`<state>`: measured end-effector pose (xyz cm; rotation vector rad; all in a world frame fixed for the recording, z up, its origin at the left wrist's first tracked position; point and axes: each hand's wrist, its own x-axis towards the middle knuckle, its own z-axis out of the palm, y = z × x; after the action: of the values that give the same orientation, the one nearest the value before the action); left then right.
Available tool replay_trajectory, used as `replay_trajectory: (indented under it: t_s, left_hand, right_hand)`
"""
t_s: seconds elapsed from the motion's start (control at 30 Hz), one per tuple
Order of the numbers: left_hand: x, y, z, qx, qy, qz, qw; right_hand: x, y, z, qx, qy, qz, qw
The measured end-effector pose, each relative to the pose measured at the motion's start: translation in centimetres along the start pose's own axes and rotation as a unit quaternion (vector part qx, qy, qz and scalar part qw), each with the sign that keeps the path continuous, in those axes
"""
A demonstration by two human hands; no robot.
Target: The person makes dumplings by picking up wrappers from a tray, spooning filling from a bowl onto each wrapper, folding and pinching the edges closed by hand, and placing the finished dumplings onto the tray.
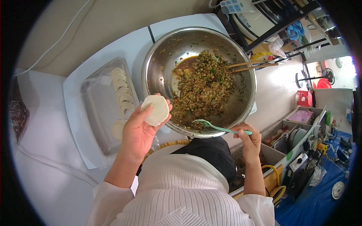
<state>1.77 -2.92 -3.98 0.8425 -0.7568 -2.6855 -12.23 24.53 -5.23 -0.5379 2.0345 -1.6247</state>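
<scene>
A round dough wrapper (157,110) lies flat across the fingers of my left hand (140,135), the thumb pressed on its face. My right hand (248,138) grips the handle of a mint-green plastic spoon (216,127). The spoon's bowl reaches inside the near rim of a large stainless steel bowl (154,67). Chopped filling (206,84) with green bits and brown liquid fills part of that bowl. Left of it is a clear-lined tray (97,113) with a row of folded dumplings (123,87) along its right side; more dough (118,128) sits lower, partly hidden by my left hand.
Wooden chopsticks (254,65) lean over the bowl's right rim. Bowl and tray stand on a white table (138,42) beside a wall. A black-framed rack (282,26) holds appliances and bags at upper right. A stone sink (278,151) with dishes is at lower right.
</scene>
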Motion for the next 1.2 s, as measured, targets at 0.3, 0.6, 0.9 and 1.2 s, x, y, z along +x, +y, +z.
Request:
replay_trajectory:
  t_s: [0.3, 0.6, 0.9, 1.2]
  left_hand:
    - [0.2, -0.1, 0.3, 0.042, 0.008, 0.011, 0.999]
    - [-0.3, 0.3, -0.7, 0.027, 0.033, 0.038, 0.998]
    - [-0.2, 0.5, -0.2, -0.005, 0.034, 0.069, 0.997]
    - [0.8, -0.7, 1.6, -0.064, -0.059, -0.031, 0.996]
  right_hand:
    - [-0.2, -0.4, 5.2, 0.137, 0.072, 0.034, 0.987]
    - [1.3, -1.7, 8.0, 0.208, 0.117, 0.131, 0.962]
    - [3.1, -2.8, 7.6, 0.287, 0.135, 0.154, 0.936]
    - [2.8, -5.1, 5.1, 0.322, 0.148, 0.011, 0.935]
